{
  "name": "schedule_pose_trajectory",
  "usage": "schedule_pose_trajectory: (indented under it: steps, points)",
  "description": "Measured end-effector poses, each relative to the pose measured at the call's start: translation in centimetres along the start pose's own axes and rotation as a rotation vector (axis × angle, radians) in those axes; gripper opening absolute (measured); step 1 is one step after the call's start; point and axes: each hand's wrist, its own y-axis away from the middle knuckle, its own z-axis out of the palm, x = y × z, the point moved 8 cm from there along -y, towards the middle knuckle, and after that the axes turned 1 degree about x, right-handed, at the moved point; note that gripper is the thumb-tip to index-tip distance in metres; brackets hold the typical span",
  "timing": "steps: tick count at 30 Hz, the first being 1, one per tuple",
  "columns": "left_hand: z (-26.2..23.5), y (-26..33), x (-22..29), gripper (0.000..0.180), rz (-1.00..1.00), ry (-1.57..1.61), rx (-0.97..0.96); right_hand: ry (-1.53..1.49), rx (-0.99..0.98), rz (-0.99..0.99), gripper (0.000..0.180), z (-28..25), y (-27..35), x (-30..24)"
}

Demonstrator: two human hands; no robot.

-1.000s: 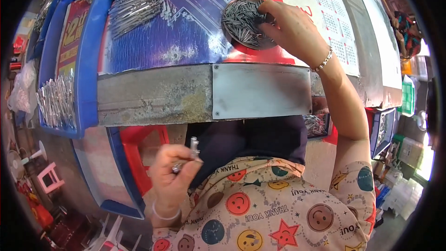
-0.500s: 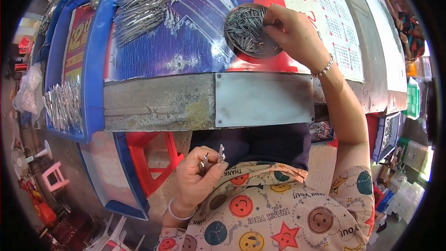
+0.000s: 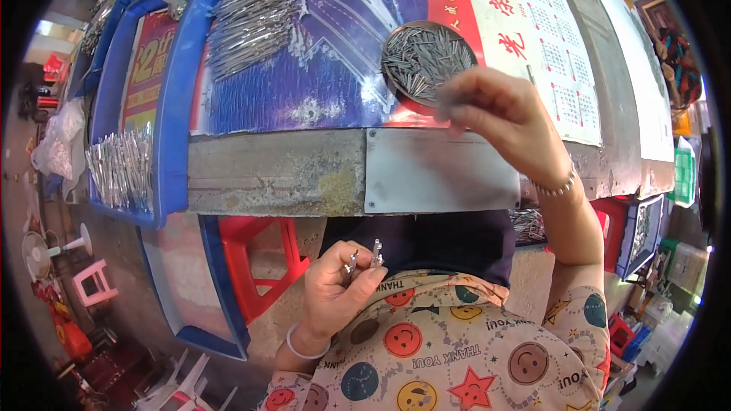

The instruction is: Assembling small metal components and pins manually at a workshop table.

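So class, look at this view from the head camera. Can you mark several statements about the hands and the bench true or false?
1. The left hand holds small metal parts. True.
2. The right hand is at the edge of the round bowl in this view. True.
3. The bowl is empty. False: it holds many thin grey pins.
4. Both wrists are bare. False: a beaded bracelet circles the right one.
5. The blue tray contains silvery metal pieces. True.
6. The two hands touch. False: they are apart.
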Motion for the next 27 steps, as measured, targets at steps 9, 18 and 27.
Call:
schedule_pose_trajectory:
  steps: [9,18,27]
  points:
    - [0.4,-0.1,0.6,0.013,0.008,-0.102,-0.028,-0.239,-0.183,0.190,0.019,5.4,4.4,0.7]
    - [-0.1,0.3,1.4,0.014,0.108,-0.210,0.000,-0.157,-0.409,0.116,0.026,9.7,5.7,0.3]
    - [-0.9,0.7,1.8,0.013,0.198,-0.271,0.050,0.153,-0.361,-0.217,0.030,11.0,6.5,-0.7]
